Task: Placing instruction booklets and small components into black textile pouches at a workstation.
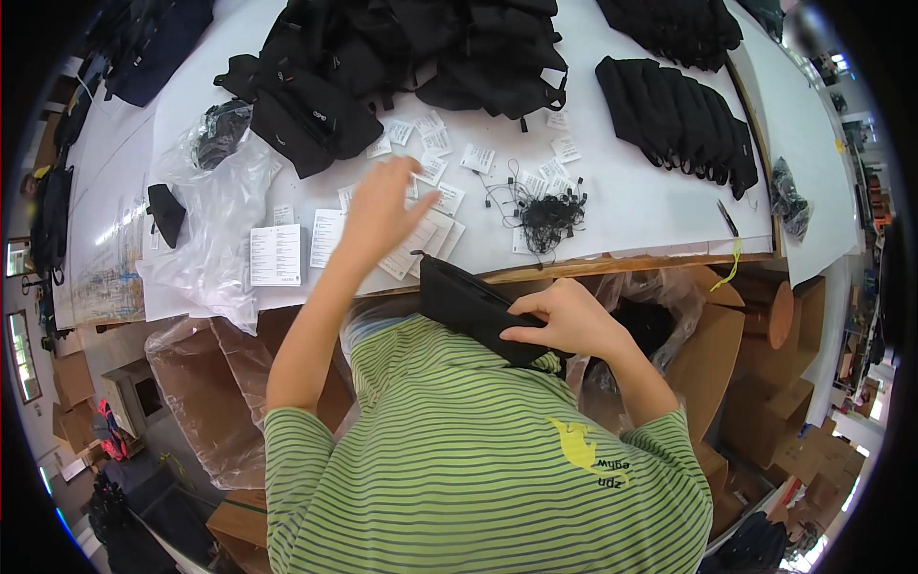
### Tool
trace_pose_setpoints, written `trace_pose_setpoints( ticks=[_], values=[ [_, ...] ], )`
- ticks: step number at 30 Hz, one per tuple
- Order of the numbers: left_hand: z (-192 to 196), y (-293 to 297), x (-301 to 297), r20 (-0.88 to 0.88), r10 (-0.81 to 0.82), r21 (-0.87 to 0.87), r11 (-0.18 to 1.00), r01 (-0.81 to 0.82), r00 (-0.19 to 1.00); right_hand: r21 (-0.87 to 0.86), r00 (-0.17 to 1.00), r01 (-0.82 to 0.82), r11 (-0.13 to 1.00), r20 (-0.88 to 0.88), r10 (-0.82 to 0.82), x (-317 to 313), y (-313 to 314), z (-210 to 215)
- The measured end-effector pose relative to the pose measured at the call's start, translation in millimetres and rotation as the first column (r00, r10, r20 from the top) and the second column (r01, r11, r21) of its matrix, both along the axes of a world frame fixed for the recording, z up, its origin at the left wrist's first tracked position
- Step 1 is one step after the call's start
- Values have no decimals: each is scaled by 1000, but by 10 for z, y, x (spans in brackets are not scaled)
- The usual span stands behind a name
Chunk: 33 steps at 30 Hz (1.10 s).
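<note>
My right hand [569, 323] grips a black fabric pouch [464, 301] by its edge, thumb and fingers pinched over it. The pouch lies slantwise against my body at the table's front edge. My left hand [382, 206] reaches over the table, thumb and forefinger apart, just beside small white printed tags [436, 143]. Under and beside that hand spread larger white cards [421, 241], partly covered by it. Right of them sits a tangle of black cords [553, 218] with small fasteners. Two stacks of white printed cards [275, 256] stand left of my left forearm.
A heap of black bags [325, 105] fills the far middle of the white table [631, 215]. Overlapping black pouches [679, 120] line the right. Clear plastic bags [215, 206] lie at left. A cutter [728, 218] rests near the right edge. Cardboard boxes [708, 378] stand below.
</note>
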<state>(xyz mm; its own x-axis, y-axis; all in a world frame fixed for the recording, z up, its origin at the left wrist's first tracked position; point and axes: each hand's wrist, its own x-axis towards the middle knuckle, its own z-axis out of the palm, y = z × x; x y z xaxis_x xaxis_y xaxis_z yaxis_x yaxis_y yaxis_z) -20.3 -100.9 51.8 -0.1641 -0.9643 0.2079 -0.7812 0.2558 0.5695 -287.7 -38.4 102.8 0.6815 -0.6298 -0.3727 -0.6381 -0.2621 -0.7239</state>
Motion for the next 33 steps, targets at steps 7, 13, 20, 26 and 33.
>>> trace_pose_setpoints(
  ticks=[7, 13, 20, 26, 33],
  values=[
    [-233, -312, 316, 0, 80, 156, 985, -79, 997, -360, 977, 162, 919, 190, -97, -62, -87, 88],
    [670, 142, -238, -168, -344, 15, 936, 351, 924, -554, 985, 173, 814, 119, -128, -8, -213, 186],
    [402, 386, -214, -556, 161, -47, 973, -224, 815, -591, 944, 320, 741, 267, -195, 146, -311, 244],
    [4, 604, -598, -871, 457, 423, 884, 200, -179, -630, 924, 339, 699, 364, -120, 404, -288, 235],
    [95, 555, -602, -781, 506, 452, 863, 227, -366, -673, 928, 349, 652, 347, -138, 445, -291, 150]
  ],
)
